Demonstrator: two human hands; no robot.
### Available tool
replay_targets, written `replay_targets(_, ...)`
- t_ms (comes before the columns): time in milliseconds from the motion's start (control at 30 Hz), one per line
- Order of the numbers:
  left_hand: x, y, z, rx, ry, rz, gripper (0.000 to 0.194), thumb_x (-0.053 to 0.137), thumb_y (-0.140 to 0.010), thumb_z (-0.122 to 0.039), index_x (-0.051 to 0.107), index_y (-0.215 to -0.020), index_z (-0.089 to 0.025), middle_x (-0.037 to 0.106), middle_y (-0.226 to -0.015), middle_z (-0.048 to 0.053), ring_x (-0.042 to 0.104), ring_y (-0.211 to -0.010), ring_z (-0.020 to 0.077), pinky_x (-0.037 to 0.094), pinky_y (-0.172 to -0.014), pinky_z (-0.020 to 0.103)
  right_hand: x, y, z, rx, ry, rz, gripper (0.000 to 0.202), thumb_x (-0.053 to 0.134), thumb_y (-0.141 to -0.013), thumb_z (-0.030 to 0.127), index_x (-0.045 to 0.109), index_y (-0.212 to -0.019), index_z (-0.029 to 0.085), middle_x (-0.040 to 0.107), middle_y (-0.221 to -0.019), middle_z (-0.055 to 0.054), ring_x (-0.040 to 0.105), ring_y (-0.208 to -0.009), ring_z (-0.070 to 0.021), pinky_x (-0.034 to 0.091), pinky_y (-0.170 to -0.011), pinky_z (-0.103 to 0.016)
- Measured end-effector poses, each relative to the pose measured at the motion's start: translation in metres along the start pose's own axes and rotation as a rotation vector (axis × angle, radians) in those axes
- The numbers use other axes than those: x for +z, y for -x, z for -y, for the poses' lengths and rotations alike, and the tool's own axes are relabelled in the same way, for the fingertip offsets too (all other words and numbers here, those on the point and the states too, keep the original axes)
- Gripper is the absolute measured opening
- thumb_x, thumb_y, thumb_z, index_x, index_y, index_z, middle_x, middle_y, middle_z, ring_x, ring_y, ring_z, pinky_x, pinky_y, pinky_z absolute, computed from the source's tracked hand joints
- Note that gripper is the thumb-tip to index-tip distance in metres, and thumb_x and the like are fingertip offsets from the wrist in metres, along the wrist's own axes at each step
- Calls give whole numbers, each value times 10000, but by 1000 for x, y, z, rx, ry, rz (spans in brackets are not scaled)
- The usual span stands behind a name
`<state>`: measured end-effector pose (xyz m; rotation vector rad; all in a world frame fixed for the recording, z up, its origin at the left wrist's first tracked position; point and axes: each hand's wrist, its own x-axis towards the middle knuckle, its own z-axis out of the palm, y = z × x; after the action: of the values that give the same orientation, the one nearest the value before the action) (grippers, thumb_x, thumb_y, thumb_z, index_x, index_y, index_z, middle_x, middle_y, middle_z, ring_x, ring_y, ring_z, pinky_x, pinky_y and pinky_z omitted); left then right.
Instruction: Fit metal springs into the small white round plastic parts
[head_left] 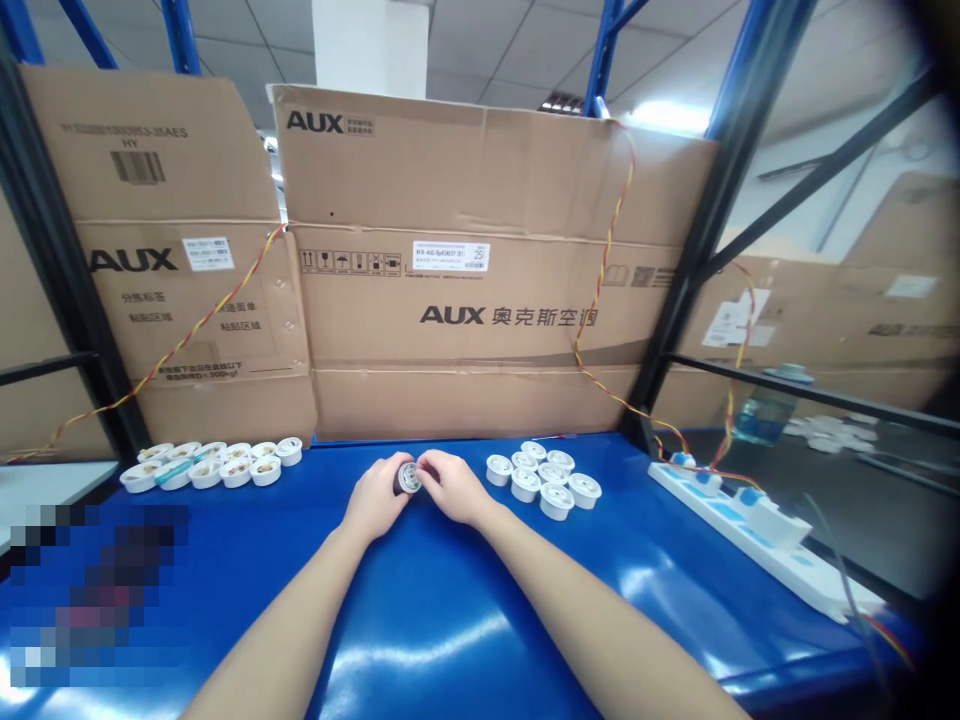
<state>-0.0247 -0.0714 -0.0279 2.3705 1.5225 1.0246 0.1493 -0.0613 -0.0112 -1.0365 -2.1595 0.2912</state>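
Observation:
My left hand (379, 495) is closed around a small round white piece (409, 478) with a dark side and a patterned face turned up, held over the middle of the blue table. At its right edge is my right hand (454, 487), fingers pinched together; what is between those fingertips is hidden. Several similar round white plastic pieces (556, 502) stand grouped just right of my hands. On the left, two rows of round white cups (236, 472) show yellowish bits inside, and a thin teal tool (176, 471) lies across some of them.
A white power strip (757, 535) with plugs lies along the table's right side. Cardboard panels (480, 300) close off the back, between dark metal posts (701, 230). Red-yellow wires (600, 290) hang down them. A bottle (770, 405) stands on the neighbouring surface. A pixelated patch hides the left front.

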Motion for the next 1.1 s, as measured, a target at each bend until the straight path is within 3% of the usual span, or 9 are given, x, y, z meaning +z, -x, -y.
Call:
replay_targets(233,-3,1,-5,25,-7,14,357,603,-758,-194,570,-1100,-288,660,-985,26,605,-909,225,454,-751,303,0,1,3,-6,83,51,103,521,-889,236,595,-836,188,638,-862,-34,551,-746,-144,372,-693,-246)
replay_targets(667,-3,0,-6,33,18,20,351,609,-746,-190,586,-1081,-290,672,-986,17,615,-909,221,460,-773,308,1,0,1,77,77,18,112,526,-858,235,599,-786,190,644,-792,-26,536,-691,-138,343,-637,-237)
replay_targets(1100,-1,0,-3,4,28,37,348,634,-755,-244,586,-1097,-283,676,-1020,19,622,-940,216,462,-816,303,8,-2,-21,261,-334,53,188,613,-776,352,643,-772,167,652,-725,-1,566,-680,-141,411,-645,-239)
